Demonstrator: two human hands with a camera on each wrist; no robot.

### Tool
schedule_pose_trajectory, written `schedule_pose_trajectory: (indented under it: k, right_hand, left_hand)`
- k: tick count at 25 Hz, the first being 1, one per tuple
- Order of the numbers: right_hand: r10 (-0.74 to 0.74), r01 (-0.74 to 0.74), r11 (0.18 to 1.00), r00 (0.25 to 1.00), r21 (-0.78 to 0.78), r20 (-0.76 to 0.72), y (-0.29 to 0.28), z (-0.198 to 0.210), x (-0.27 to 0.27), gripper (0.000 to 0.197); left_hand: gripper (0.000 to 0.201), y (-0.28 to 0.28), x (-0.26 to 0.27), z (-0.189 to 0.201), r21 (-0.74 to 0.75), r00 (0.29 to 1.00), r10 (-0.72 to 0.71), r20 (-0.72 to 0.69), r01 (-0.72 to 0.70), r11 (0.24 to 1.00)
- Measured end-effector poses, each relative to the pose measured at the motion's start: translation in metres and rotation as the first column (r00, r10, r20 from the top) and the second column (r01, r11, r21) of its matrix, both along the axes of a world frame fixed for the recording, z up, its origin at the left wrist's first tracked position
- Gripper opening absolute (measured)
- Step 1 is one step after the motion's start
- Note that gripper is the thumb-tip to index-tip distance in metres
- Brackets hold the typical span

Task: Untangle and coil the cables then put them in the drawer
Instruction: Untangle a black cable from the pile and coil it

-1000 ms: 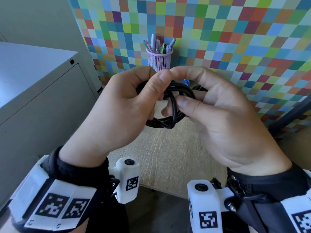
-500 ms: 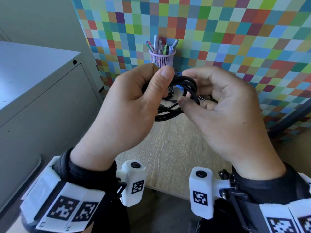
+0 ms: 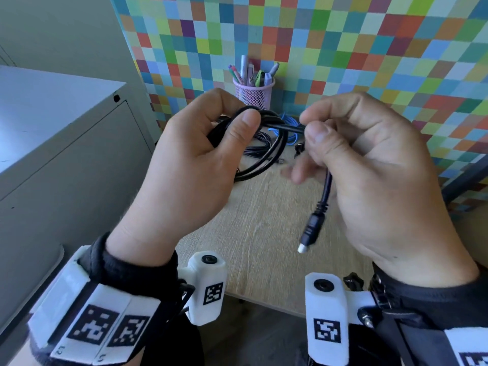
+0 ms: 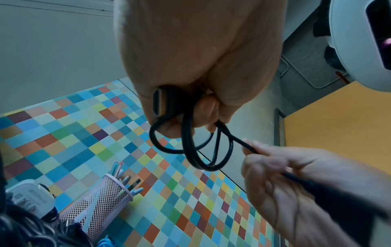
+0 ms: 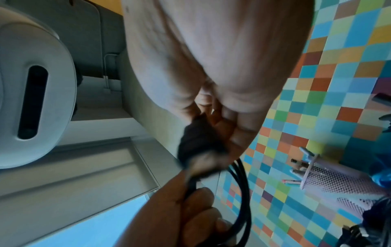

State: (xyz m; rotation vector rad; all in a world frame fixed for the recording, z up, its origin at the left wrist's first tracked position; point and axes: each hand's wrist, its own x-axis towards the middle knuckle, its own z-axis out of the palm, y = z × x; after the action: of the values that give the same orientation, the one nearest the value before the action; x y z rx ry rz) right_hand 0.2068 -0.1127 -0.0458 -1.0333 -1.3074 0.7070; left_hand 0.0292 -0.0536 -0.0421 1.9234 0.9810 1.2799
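A black cable [image 3: 274,143] is wound into a small coil [image 4: 190,145] held in the air above the wooden desk [image 3: 264,228]. My left hand [image 3: 200,159] grips the coil, thumb pressed over its top, with one flat plug [image 4: 160,103] tucked against the palm. My right hand [image 3: 364,165] pinches the cable's free end between thumb and forefinger just right of the coil. Its plug [image 3: 311,228] with a white tip hangs down below that hand. Behind the coil, more dark cables [image 3: 260,150] and a blue cable [image 3: 289,128] lie on the desk.
A pink mesh pen cup [image 3: 253,92] stands against the checkered wall [image 3: 343,48] behind the hands. A grey cabinet [image 3: 58,143] stands left of the desk. A white device [image 4: 31,198] lies beside the cable heap near the cup.
My right hand has moved away to the right, drawing the cable's free end out of the coil; its plug now dangles below. The left hand keeps its grip on the coil.
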Motion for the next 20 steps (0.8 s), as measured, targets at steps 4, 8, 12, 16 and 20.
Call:
schedule_pose_trajectory:
  k: [4,8,12,16,20]
  right_hand:
    - [-0.064,0.055,0.998,0.959,0.040,0.277,0.001,-0.005,0.010,0.014]
    - [-0.162,0.138,0.986,0.910,0.090,0.383,0.004,-0.012,0.015,0.009]
    - [-0.083,0.065,0.995,0.961,0.074,0.265,0.004,-0.015,0.004,0.011]
    - [0.235,-0.240,0.969,0.968,-0.051,-0.091,0.001,-0.009,-0.005,0.030]
    - [0.312,-0.330,0.942,0.925,-0.054,-0.219,0.000,-0.007,-0.011,0.026]
  left_hand:
    - [0.026,-0.003,0.000,0.007,-0.232,0.960,-0.051,0.276,0.118,0.966]
    - [0.034,-0.009,0.000,0.017,-0.378,0.834,-0.100,0.543,0.349,0.858]
    - [0.033,-0.012,0.001,0.017,-0.418,0.784,-0.141,0.605,0.463,0.782]
    - [0.026,-0.007,0.003,0.014,-0.387,0.780,-0.123,0.614,0.434,0.814]
    - [0.024,-0.005,0.003,0.011,-0.347,0.817,-0.121,0.564,0.367,0.863]
